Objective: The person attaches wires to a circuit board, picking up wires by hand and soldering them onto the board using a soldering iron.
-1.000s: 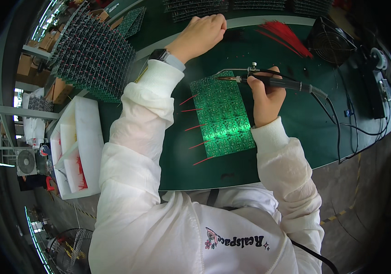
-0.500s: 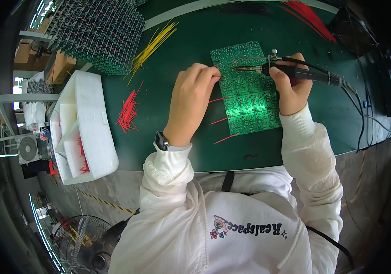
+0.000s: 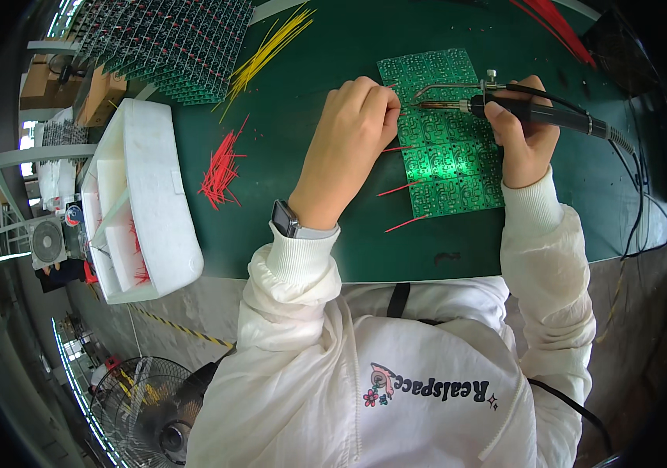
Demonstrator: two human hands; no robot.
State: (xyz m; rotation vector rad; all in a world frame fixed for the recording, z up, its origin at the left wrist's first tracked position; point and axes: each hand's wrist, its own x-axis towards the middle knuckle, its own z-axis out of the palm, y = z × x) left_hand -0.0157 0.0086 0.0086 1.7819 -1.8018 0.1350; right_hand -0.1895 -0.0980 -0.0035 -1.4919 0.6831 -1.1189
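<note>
A green circuit board panel (image 3: 450,187) lies on the dark green bench, with several red wires (image 3: 399,188) sticking out from its left edge. Over its upper part, my right hand (image 3: 527,132) is closed around a black soldering iron (image 3: 540,111). A thin bent metal tube runs along the iron, and both tips meet close to the panel's left side. My left hand (image 3: 353,129) pinches at that edge beside the iron's tip. A bit of red wire shows by the fingertips; the rest of it is hidden under the hand.
Loose red wires (image 3: 222,173) lie to the left, with yellow wires (image 3: 275,48) above them. A white foam box (image 3: 154,195) stands at the bench's left edge. Stacked circuit boards (image 3: 166,43) fill the far left. More red wires (image 3: 555,27) lie far right; the iron's cable (image 3: 628,148) trails rightward.
The view has shifted, so the board and bench sit further up and to the right. My left fingers stay pinched at the board's left edge, and the iron remains over the board.
</note>
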